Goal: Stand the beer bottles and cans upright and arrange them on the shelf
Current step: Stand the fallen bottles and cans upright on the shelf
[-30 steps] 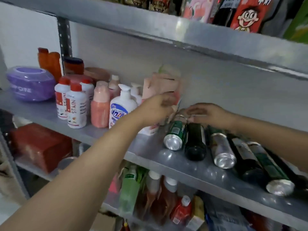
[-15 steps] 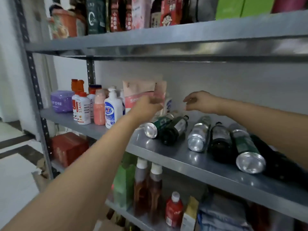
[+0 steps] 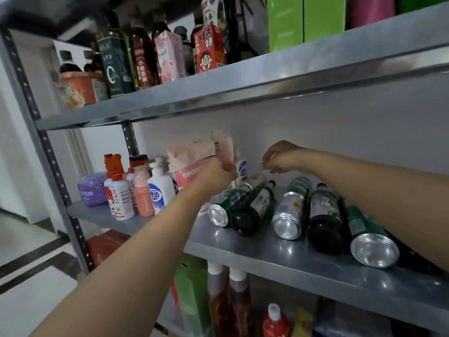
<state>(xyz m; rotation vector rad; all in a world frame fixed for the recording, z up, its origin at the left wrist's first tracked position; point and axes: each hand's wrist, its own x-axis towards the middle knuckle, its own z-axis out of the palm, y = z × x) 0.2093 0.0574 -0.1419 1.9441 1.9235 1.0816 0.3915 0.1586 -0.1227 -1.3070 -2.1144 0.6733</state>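
Several beer cans and bottles lie on their sides on the grey metal shelf (image 3: 279,261), bases toward me: a green can (image 3: 224,207), a dark bottle (image 3: 252,212), a silver can (image 3: 291,215), another dark bottle (image 3: 324,220) and a second green can (image 3: 366,237). My left hand (image 3: 216,176) grips the right edge of a pink pouch (image 3: 192,166) standing just left of the cans. My right hand (image 3: 281,156) hovers above the necks of the lying bottles, fingers loosely curled, holding nothing.
Cleaning bottles (image 3: 121,198), a white pump bottle (image 3: 159,190) and a purple tub (image 3: 93,189) crowd the shelf's left part. The upper shelf (image 3: 243,88) carries drink bottles and cartons. More bottles stand on the shelf below. A metal upright (image 3: 48,152) borders the left.
My right hand has lifted off the can tops and now hangs higher above them. My left hand stays at the pink pouch. The view has pulled back and tilted up.
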